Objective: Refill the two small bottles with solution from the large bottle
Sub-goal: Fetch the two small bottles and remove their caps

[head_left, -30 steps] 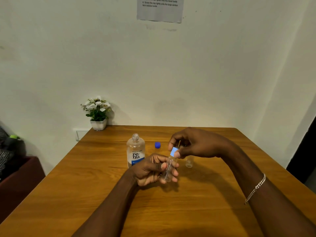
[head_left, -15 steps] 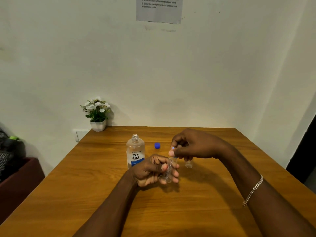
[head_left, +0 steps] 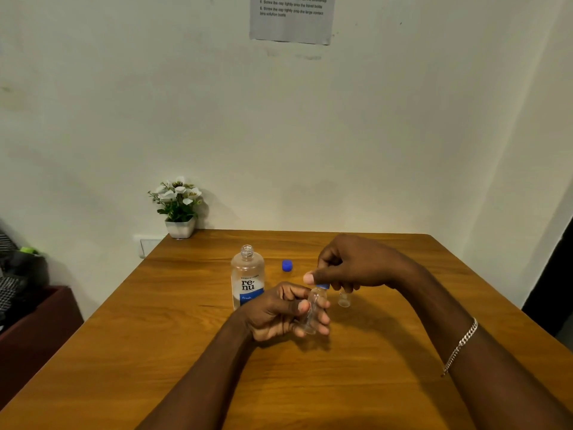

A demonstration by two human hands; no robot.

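Observation:
The large clear bottle with a white and blue label stands uncapped on the table. Its blue cap lies just to the right of it. My left hand grips a small clear bottle, held tilted a little above the table. My right hand pinches the blue cap that sits on that small bottle's neck. A second small clear bottle stands open on the table behind my right hand, partly hidden by its fingers.
The wooden table meets the wall at the back. A white pot of white flowers sits at its back left corner. A dark red box with clothes on it stands left of the table.
My right hand has brought the blue cap down from above the small bottle onto its neck. My left hand has kept its hold on the bottle.

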